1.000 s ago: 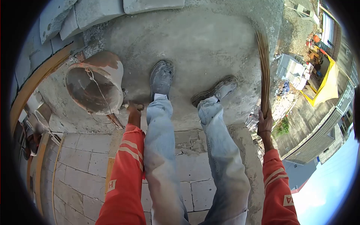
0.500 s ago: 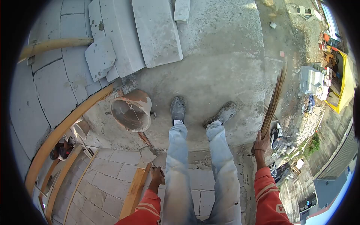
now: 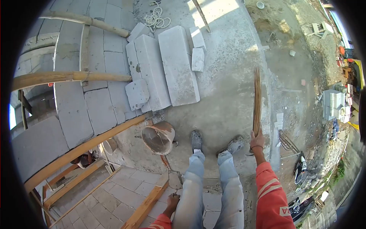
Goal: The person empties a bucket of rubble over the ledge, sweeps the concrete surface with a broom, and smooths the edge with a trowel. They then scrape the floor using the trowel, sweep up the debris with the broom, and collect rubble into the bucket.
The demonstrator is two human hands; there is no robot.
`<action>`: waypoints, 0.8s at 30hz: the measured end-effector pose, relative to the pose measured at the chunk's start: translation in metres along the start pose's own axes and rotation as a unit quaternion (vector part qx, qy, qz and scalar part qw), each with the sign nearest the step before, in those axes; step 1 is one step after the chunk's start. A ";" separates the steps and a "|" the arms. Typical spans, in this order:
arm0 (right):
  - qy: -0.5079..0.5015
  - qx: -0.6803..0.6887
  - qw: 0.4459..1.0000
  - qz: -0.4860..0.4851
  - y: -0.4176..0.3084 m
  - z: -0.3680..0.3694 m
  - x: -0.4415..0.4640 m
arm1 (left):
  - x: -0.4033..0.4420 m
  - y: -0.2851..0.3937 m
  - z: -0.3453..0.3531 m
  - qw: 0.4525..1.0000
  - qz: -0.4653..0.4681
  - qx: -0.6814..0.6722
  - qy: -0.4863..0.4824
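My right hand (image 3: 257,142) is closed round the lower end of a stick broom (image 3: 257,103), whose bristles point away over the concrete floor (image 3: 225,99). Beside my left knee, my left hand (image 3: 173,200) has its fingers curled; whether anything small is in them is too small to tell. A worn bucket (image 3: 158,138) with a wire handle lies tilted on the floor, left of my shoes (image 3: 196,140).
Large pale blocks (image 3: 178,66) rest on the floor ahead, with a coiled rope (image 3: 157,19) beyond. Wooden beams (image 3: 87,147) cross the left side. The slab's edge (image 3: 267,76) drops to lower ground on the right. Another person (image 3: 84,160) is below at the left.
The view has lifted and shows more floor ahead. The broom has swung from a rightward slant to nearly straight ahead. My left hand has left the bucket's side and is now beside my knee.
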State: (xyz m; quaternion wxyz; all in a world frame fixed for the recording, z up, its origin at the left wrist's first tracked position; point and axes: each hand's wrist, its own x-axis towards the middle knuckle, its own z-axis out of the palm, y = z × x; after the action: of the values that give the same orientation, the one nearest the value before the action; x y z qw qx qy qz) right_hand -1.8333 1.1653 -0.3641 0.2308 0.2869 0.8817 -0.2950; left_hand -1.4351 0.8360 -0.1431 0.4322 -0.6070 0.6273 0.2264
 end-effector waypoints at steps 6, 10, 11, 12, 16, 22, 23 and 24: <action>-0.080 -0.171 0.981 -0.050 0.001 -0.021 0.007 | 0.013 0.047 -0.030 0.987 0.065 -0.128 0.078; 0.043 0.037 0.998 -0.019 -0.030 0.040 -0.019 | -0.013 0.158 -0.121 0.920 0.141 -0.342 0.130; -0.012 0.042 0.998 -0.054 -0.054 0.043 -0.028 | -0.013 0.179 -0.139 0.896 0.186 -0.379 0.138; -0.065 0.046 0.993 -0.083 -0.079 0.043 -0.030 | -0.014 0.200 -0.157 0.869 0.231 -0.413 0.142; -0.169 -0.058 0.969 -0.168 -0.119 0.049 0.039 | -0.080 0.346 -0.241 0.735 0.196 -0.649 0.030; 0.057 0.274 0.945 0.170 -0.169 0.022 0.079 | -0.056 0.450 -0.237 0.732 0.202 -0.644 -0.090; 0.022 0.203 0.970 0.133 -0.182 0.015 0.066 | -0.048 0.459 -0.231 0.743 0.192 -0.632 -0.111; -0.018 0.129 0.987 0.099 -0.200 0.014 0.050 | -0.044 0.469 -0.228 0.742 0.193 -0.631 -0.117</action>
State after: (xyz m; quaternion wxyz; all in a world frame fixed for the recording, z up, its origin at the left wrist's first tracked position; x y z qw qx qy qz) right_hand -1.9950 1.0429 -0.3255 0.2360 0.3944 0.7992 -0.3874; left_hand -1.9496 0.7515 -0.1009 -0.0328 -0.5754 0.3891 0.7187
